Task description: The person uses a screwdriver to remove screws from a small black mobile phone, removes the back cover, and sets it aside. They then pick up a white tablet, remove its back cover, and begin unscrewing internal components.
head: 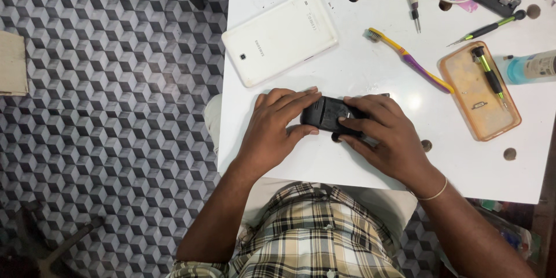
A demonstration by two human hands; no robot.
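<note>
A small black phone-like device point(326, 114) lies on the white table point(370, 69) near its front edge. My left hand point(275, 127) grips its left end, fingers over the top and thumb underneath. My right hand point(385, 136) covers its right end, with fingers pressing on the device's face. Most of the device's right half is hidden under my right hand.
A white tablet point(279, 36) lies face down behind my left hand. A yellow and purple toothbrush point(408, 58), an orange phone case point(479, 90) holding a green screwdriver point(489, 69), a bottle point(530, 66), more screwdrivers and cables crowd the right and back. Patterned floor lies left.
</note>
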